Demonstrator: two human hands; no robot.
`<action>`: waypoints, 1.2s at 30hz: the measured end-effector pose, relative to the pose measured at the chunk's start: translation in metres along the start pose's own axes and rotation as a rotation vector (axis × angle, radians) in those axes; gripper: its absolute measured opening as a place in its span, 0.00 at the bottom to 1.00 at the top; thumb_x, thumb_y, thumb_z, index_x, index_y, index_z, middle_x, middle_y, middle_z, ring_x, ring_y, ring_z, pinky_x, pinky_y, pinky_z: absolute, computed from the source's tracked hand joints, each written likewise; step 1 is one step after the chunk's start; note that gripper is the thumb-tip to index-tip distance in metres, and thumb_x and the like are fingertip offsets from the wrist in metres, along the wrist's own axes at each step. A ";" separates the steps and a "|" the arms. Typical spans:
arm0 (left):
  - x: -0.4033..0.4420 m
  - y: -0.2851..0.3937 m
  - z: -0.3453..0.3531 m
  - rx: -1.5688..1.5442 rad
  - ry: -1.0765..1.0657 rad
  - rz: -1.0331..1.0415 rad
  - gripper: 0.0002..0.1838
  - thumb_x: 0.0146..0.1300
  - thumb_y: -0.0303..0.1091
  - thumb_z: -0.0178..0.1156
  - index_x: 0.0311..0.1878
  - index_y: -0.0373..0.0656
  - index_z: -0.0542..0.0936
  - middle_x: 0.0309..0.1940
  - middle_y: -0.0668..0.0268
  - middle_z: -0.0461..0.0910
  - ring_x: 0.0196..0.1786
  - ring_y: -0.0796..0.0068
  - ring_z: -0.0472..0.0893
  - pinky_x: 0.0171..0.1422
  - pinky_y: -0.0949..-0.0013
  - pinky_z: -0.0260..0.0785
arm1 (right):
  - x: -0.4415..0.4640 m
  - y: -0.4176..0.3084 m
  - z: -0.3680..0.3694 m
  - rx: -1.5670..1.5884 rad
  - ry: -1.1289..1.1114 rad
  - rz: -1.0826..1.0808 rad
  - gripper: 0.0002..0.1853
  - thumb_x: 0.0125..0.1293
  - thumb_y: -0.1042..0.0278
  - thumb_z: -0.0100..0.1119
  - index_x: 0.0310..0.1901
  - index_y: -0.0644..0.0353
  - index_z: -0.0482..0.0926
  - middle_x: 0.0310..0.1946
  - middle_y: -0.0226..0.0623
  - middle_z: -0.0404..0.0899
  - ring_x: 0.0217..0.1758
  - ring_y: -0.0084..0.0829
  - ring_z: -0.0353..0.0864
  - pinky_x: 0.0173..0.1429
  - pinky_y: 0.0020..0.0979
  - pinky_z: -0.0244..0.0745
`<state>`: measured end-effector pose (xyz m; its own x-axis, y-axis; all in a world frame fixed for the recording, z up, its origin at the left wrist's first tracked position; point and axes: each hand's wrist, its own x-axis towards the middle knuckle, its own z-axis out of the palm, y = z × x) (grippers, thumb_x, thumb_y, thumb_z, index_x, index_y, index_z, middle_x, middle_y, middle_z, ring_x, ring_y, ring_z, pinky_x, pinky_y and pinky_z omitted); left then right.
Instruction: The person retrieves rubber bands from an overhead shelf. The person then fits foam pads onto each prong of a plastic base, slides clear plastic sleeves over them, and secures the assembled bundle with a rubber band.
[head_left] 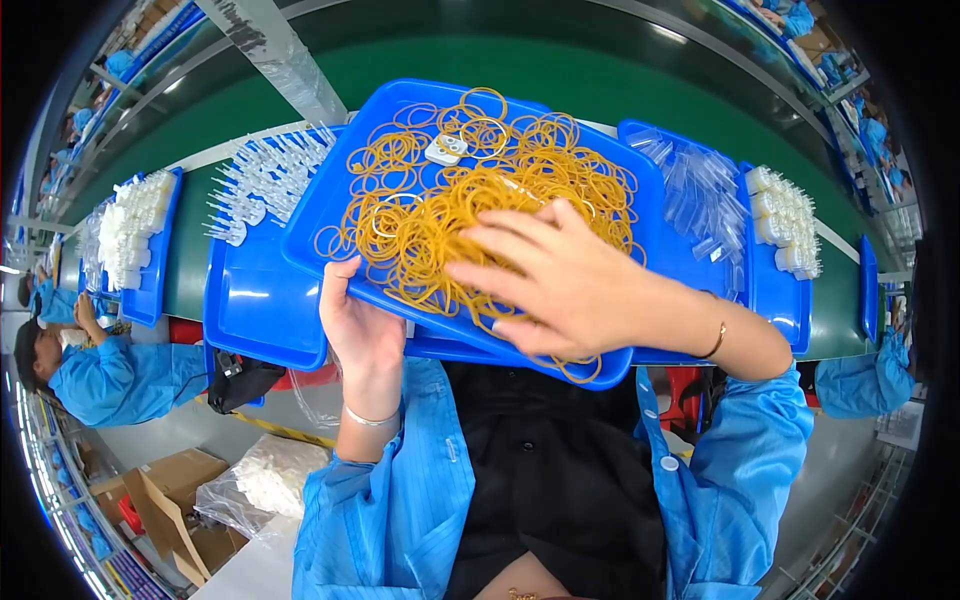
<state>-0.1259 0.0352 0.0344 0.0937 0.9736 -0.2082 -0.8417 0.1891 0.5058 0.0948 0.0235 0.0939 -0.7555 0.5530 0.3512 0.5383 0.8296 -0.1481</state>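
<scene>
A blue tray (330,205) full of yellow-brown rubber bands (440,225) is tilted in front of me. My left hand (360,320) grips its near left edge, thumb over the rim. On top of the heap of bands rests my right hand (560,275), palm down with its fingers spread and partly in the bands. A small white part (446,150) lies among the bands near the far side, and a few pale rings show between them.
Blue trays to the left hold white stick-like parts (265,180) and white pieces (135,225). On the right are clear plastic pieces (700,200) and white parts (785,220). A co-worker (120,370) sits far left. A metal post (275,60) stands beyond; an open carton (170,510) is below.
</scene>
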 end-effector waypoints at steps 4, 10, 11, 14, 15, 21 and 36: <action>-0.003 -0.002 0.001 0.017 -0.002 0.027 0.21 0.57 0.32 0.52 0.55 0.36 0.69 0.51 0.59 0.75 0.53 0.65 0.74 0.60 0.62 0.64 | 0.003 0.004 0.013 -0.107 0.031 -0.055 0.24 0.57 0.47 0.57 0.47 0.58 0.75 0.46 0.42 0.73 0.54 0.39 0.70 0.53 0.40 0.63; -0.004 -0.007 0.007 0.029 -0.003 0.072 0.21 0.58 0.32 0.51 0.55 0.35 0.69 0.51 0.57 0.75 0.53 0.63 0.75 0.60 0.61 0.64 | 0.005 0.027 0.027 -0.160 0.076 -0.201 0.15 0.54 0.53 0.60 0.29 0.57 0.73 0.28 0.34 0.71 0.35 0.32 0.73 0.39 0.33 0.69; -0.003 -0.007 0.005 0.028 -0.001 0.066 0.21 0.58 0.32 0.51 0.55 0.35 0.69 0.51 0.57 0.75 0.53 0.63 0.75 0.60 0.61 0.64 | 0.006 0.029 0.028 -0.155 0.098 -0.232 0.15 0.54 0.54 0.61 0.25 0.57 0.72 0.24 0.32 0.71 0.31 0.31 0.73 0.35 0.31 0.71; -0.003 -0.007 0.008 0.016 -0.018 0.035 0.21 0.58 0.31 0.51 0.55 0.36 0.69 0.51 0.58 0.75 0.53 0.64 0.75 0.60 0.61 0.64 | 0.010 0.029 0.019 -0.145 0.172 -0.254 0.14 0.54 0.59 0.61 0.20 0.56 0.69 0.17 0.31 0.68 0.22 0.29 0.72 0.25 0.29 0.69; -0.003 -0.006 0.008 0.007 -0.024 0.024 0.21 0.59 0.31 0.51 0.55 0.36 0.69 0.51 0.58 0.75 0.54 0.64 0.75 0.60 0.61 0.64 | 0.015 0.028 0.011 -0.104 0.225 -0.208 0.14 0.54 0.61 0.61 0.19 0.57 0.70 0.16 0.32 0.68 0.21 0.30 0.72 0.24 0.30 0.69; -0.005 -0.014 0.006 0.043 -0.020 0.048 0.21 0.59 0.31 0.51 0.56 0.38 0.68 0.52 0.60 0.74 0.55 0.64 0.74 0.62 0.60 0.63 | 0.035 0.031 -0.030 0.699 0.472 0.330 0.13 0.63 0.64 0.57 0.24 0.64 0.75 0.15 0.26 0.69 0.22 0.15 0.67 0.25 0.22 0.62; -0.011 -0.012 0.008 0.068 0.027 0.127 0.21 0.58 0.32 0.52 0.55 0.35 0.69 0.51 0.58 0.75 0.53 0.63 0.75 0.59 0.60 0.65 | 0.021 0.066 -0.045 1.264 0.752 0.701 0.17 0.65 0.56 0.50 0.46 0.59 0.77 0.33 0.27 0.76 0.35 0.17 0.76 0.39 0.22 0.71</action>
<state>-0.1124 0.0235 0.0367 -0.0260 0.9866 -0.1609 -0.8078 0.0741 0.5848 0.1312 0.0858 0.1332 0.0378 0.9824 0.1831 -0.2394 0.1868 -0.9528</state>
